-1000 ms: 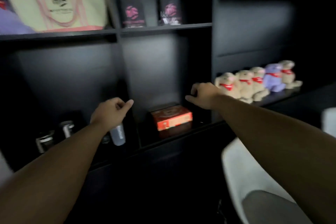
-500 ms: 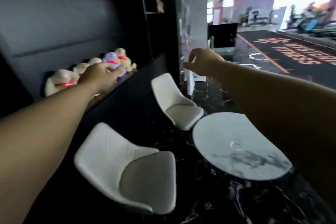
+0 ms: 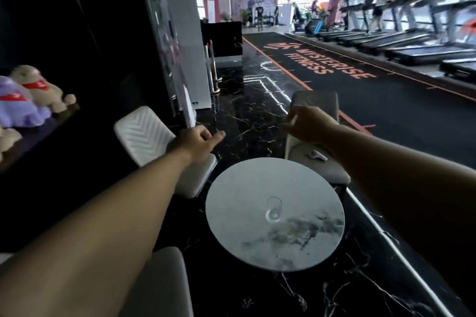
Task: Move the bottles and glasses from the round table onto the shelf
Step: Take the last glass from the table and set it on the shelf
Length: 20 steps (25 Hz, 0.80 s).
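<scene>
A single clear glass (image 3: 273, 209) stands near the middle of the round marble-top table (image 3: 239, 237). My left hand (image 3: 197, 140) hovers beyond the table's far left edge, fingers loosely apart and holding nothing. To the right, above the table's far side, my right hand (image 3: 307, 125) is also held out with fingers spread and nothing in it. The black shelf (image 3: 85, 41) runs along the left wall. No bottle shows on the table.
White chairs stand around the table: one at the far left (image 3: 152, 139), one at the far right (image 3: 316, 159) with a small white object on its seat, one near me (image 3: 164, 283). Plush toys (image 3: 38, 90) sit on the shelf ledge. Treadmills line the right side.
The view has swung from the shelf to the round table. A second ago my left hand was on a bottle at the shelf; now both hands are free and extended over the table area.
</scene>
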{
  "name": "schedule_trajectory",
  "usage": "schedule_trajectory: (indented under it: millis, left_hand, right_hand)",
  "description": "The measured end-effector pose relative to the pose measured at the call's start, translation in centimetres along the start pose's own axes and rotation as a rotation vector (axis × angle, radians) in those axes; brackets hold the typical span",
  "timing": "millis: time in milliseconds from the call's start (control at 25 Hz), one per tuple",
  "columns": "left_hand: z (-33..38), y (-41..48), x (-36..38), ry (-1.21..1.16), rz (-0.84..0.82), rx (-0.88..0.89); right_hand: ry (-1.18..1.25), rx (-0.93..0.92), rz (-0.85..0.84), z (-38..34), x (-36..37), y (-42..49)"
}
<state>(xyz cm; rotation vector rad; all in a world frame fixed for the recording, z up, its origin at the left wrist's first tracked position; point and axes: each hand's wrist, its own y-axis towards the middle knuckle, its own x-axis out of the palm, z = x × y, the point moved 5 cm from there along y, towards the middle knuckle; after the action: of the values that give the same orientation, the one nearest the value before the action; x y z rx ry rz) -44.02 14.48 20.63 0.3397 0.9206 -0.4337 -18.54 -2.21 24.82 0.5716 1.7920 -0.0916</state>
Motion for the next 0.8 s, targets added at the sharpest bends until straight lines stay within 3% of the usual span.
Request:
schedule_trajectory:
  millis: [200, 320, 560, 800]
  left_hand:
    - [-0.2, 3.8, 11.6, -0.049, -0.142, 0.000]
    - [-0.7, 5.8, 15.4, -0.021, -0.130, -0.056]
    - [-2.2, 8.4, 15.3, -0.023, 0.034, -0.176]
    - [-2.0, 8.9, 14.7, -0.080, 0.126, -0.227]
  right_hand:
    - [-0.015, 0.038, -0.179, 5.4, 11.1, 1.6]
    - [0.013, 0.046, -0.283, 8.2, 18.5, 3.3]
    - [-0.017, -0.107, -0.492, 9.8, 29.5, 5.9]
    - [-0.099, -0.121, -0.770, 11.7, 36.5, 4.2]
